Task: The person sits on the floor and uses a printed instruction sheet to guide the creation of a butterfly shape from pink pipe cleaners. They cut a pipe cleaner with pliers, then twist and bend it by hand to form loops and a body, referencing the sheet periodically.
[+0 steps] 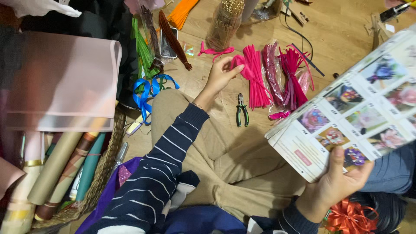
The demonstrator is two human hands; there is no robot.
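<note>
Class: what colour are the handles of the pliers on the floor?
Green and black handles on the pliers, seen in the head view.

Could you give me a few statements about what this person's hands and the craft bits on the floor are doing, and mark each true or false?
1. The left hand touches a bent pink pipe cleaner. True.
2. The right hand holds a pair of scissors. False: it holds a catalogue of flower pictures.
3. The pliers lie on the floor, in neither hand. True.
4. The blue ribbon is wrapped around the left wrist. False: it lies on the floor beside the knee.
</note>
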